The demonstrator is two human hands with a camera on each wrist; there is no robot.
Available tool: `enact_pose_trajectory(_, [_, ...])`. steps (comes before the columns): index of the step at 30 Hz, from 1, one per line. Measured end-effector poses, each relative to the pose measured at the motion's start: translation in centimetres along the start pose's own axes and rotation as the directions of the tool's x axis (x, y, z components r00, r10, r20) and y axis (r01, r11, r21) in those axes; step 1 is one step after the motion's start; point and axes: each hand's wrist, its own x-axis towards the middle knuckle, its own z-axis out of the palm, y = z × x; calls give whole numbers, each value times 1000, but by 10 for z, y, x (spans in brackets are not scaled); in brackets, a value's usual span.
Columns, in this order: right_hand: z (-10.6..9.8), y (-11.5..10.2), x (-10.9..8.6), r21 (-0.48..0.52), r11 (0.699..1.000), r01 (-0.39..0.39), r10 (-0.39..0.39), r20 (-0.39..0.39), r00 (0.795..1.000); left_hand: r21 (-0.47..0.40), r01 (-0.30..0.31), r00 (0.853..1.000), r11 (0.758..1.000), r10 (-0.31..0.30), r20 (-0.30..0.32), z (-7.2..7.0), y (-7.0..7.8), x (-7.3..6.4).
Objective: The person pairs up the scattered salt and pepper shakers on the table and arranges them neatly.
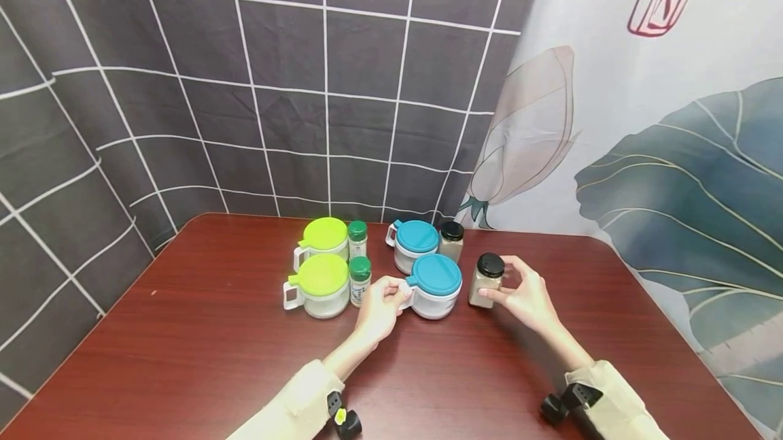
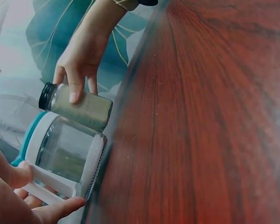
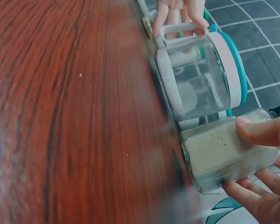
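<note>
My left hand (image 1: pixel 380 309) grips the white handle of the front blue-lidded seasoning pot (image 1: pixel 436 287), a clear round pot with a white base. In the left wrist view, its fingers wrap that handle (image 2: pixel 53 183). Slightly to the right, my right hand (image 1: pixel 527 296) holds a square spice jar (image 1: pixel 485 283) with a black lid and pale powder inside. The right wrist view shows the thumb on one side of that jar (image 3: pixel 224 151) and fingers on the other. Behind the front pot stand a second blue-lidded pot (image 1: pixel 416 239) and another black-lidded jar (image 1: pixel 451 241).
To the left, two green-lidded pots, one at the back (image 1: pixel 324 234) and one in front (image 1: pixel 322 280), stand beside two green-capped shakers, one back (image 1: pixel 357 237) and one front (image 1: pixel 359 280). All sit on a reddish-brown table (image 1: pixel 202 345) before a dark grid-patterned cloth (image 1: pixel 281 52).
</note>
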Motion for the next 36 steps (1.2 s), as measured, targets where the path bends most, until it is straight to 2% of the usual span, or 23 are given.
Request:
enact_pose_trajectory(3, [2, -6, -1, 7, 1000, -1, 1, -1, 1000, 2, 8, 1000, 1000, -8, -2, -1, 0, 0])
enact_pose_trajectory(12, [10, 12, 3, -9, 1000, 13, -13, 7, 1000, 4, 7, 1000, 1000, -7, -2, -4, -1, -2])
enact_pose_trajectory(20, [15, 7, 2, 30, 999, -10, 9, 29, 1000, 3, 24, 1000, 1000, -23, -11, -8, -3, -3])
enact_pose_trajectory(36, [27, 7, 5, 57, 998, 16, -19, 51, 999, -7, 26, 999, 1000, -26, -19, -13, -3, -5])
